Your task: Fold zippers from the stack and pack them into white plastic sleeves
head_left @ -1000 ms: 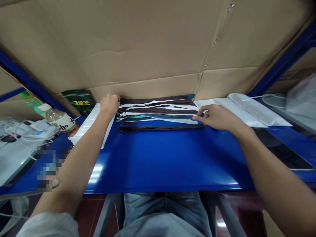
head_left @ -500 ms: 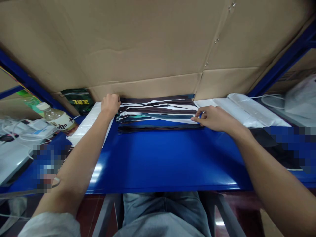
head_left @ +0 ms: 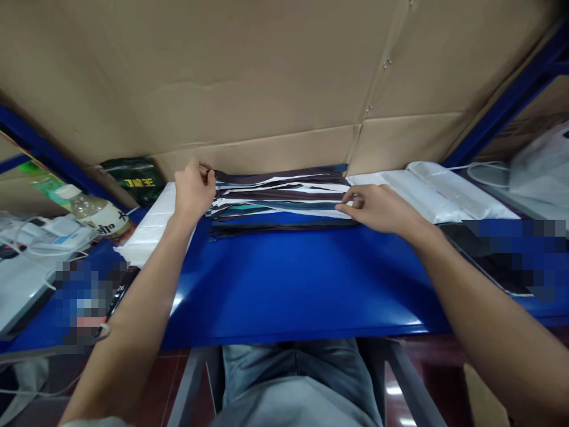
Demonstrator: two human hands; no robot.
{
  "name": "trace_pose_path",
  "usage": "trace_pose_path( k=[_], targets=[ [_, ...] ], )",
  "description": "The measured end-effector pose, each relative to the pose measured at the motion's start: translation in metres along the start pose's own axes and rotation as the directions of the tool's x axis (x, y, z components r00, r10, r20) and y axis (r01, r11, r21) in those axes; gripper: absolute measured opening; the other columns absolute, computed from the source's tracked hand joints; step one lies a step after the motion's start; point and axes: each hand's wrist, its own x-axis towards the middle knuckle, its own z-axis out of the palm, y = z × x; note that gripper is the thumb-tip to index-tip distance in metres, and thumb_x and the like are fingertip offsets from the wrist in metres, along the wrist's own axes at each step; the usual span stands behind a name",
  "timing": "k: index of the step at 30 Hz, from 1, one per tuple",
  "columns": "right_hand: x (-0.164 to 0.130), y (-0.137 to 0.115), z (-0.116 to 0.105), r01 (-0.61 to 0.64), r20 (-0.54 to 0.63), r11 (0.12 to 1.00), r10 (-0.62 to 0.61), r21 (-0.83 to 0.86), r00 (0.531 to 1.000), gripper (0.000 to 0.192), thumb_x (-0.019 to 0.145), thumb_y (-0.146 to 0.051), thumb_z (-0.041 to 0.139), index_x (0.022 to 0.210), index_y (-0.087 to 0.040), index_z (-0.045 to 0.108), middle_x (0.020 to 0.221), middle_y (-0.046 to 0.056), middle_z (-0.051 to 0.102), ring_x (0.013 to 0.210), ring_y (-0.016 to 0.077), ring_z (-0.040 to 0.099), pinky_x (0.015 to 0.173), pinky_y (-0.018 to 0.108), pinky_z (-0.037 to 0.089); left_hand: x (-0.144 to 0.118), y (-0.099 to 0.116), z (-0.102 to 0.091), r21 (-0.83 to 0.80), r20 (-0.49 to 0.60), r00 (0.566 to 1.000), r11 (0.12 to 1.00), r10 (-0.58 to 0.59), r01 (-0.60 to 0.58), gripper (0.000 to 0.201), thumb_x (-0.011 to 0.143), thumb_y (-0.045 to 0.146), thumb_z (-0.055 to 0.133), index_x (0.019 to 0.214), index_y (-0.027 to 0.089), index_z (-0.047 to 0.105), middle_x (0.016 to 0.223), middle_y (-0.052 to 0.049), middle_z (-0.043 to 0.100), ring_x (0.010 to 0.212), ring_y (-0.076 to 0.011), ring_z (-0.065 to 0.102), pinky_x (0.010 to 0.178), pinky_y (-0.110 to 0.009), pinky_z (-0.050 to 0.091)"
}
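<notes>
A pile of dark and white strips lies on a blue table, toward twelve o'clock, by a cardboard wall. At its ten o'clock end, a person's left hand has curled fingers, grip unclear. At three o'clock, the right hand has thumb and forefinger nearly together; whether they pinch cannot be told.

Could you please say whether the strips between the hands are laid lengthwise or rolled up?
Laid lengthwise: the strips run side by side between the left hand and the right hand; no coil shows.
</notes>
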Motion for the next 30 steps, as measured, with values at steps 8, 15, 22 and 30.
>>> trace_pose_path(
  k=[8,15,22,30],
  targets=[
    [-0.014,-0.058,0.042,0.294,-0.05,0.818,-0.311,0.495,0.949,0.03,0.102,-0.054,0.074,0.11,-0.026,0.08,0.104,0.005,0.084,0.094,0.0258,0.078,0.085,0.04,0.059,-0.087,0.092,0.041,-0.729,0.04,0.959,0.665,0.28,-0.164,0.017,0.102,0.036,0.073,0.102,0.021,0.082,0.091,-0.005,0.086,0.077,-0.02,0.083,0.075,-0.032,0.071],
    [-0.023,-0.078,0.063,0.264,-0.09,0.723,-0.271,0.639,0.958,0.024,0.102,-0.047,0.076,0.095,-0.024,0.08,0.087,0.002,0.081,0.077,0.0213,0.073,0.074,0.036,0.055,-0.112,0.116,0.044,-0.749,0.049,0.919,0.624,0.391,-0.225,0.018,0.107,0.031,0.07,0.116,0.024,0.084,0.103,-0.004,0.088,0.089,-0.0199,0.085,0.084,-0.033,0.072],
    [-0.024,-0.075,0.061,0.398,-0.179,0.773,-0.357,0.494,0.917,0.017,0.106,-0.036,0.068,0.097,-0.024,0.077,0.093,0.002,0.081,0.08,0.0203,0.071,0.076,0.036,0.052,-0.114,0.115,0.05,-0.67,-0.055,0.908,0.659,0.415,-0.342,0.018,0.103,0.041,0.081,0.113,0.026,0.084,0.097,-0.002,0.086,0.083,-0.018,0.082,0.076,-0.029,0.069],
    [-0.027,-0.082,0.051,0.495,-0.191,0.748,-0.461,0.442,0.867,0.021,0.113,-0.041,0.06,0.102,-0.027,0.07,0.093,0.003,0.072,0.08,0.021,0.064,0.076,0.038,0.051,-0.112,0.115,0.04,-0.678,-0.061,0.915,0.656,0.4,-0.332,0.019,0.107,0.038,0.074,0.098,0.024,0.083,0.085,-0.001,0.084,0.07,-0.0168,0.079,0.068,-0.029,0.065]
  ],
)
